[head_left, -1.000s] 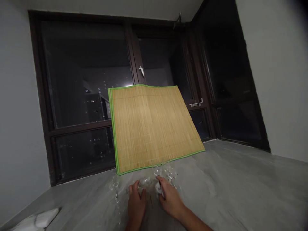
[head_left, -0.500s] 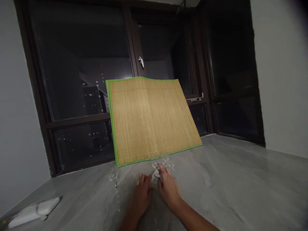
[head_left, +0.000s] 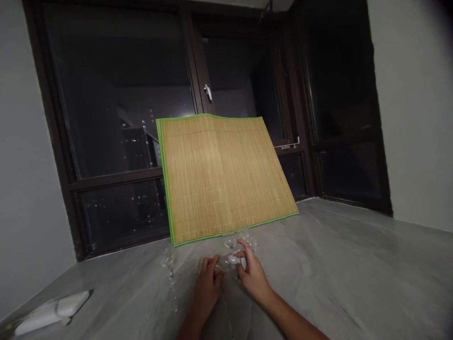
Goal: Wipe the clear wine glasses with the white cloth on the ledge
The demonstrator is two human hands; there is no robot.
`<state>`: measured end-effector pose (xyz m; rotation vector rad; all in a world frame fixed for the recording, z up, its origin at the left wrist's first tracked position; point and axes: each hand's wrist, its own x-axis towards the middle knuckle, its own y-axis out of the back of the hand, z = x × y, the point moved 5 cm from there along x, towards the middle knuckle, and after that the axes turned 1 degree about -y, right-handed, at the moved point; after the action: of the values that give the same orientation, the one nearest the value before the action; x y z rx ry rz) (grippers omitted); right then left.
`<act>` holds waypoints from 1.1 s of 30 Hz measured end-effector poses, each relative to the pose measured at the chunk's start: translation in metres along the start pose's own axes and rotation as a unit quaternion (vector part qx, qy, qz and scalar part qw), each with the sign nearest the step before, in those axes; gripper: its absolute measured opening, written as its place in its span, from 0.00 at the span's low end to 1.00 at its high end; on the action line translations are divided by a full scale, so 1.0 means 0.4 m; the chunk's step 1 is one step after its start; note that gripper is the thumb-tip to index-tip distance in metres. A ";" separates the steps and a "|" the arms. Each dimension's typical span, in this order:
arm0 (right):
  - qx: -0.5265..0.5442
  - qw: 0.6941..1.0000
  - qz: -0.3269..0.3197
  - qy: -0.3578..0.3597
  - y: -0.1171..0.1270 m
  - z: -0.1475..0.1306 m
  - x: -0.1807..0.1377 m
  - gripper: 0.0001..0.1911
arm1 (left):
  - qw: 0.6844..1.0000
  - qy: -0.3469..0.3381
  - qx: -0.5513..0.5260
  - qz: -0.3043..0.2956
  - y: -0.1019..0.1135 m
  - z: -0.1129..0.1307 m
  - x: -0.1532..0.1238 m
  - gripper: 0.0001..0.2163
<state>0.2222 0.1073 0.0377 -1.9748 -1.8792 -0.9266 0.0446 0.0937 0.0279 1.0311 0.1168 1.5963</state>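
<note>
My left hand has its fingers curled round a clear, glass-like object above the grey stone surface. To its right, my right hand pinches a small crumpled white cloth or tissue against that object, with the index finger raised. Just beyond the hands stand more clear glass-like pieces, close to the lower edge of a bamboo mat. Off to the left is another clear rounded piece, a thin shiny line running down from it. Faint outlines make their exact kind hard to tell.
Upright against the dark-framed window leans the green-edged mat. A long white object with a band round it lies at the lower left on the grey stone surface. Pale walls flank both sides.
My right hand has shifted slightly right, and its index finger is lifted more. More of the clear object shows between my hands, with less of the white cloth visible.
</note>
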 end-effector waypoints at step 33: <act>0.188 0.967 -0.166 -0.038 -0.001 -0.018 -0.004 0.38 | 1.000 0.002 0.006 0.010 -0.010 -0.028 -0.007 0.17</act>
<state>0.2201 0.1019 0.0421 -1.5215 -2.2758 -0.5165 0.0398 0.0976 0.0174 1.0417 0.1188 1.6176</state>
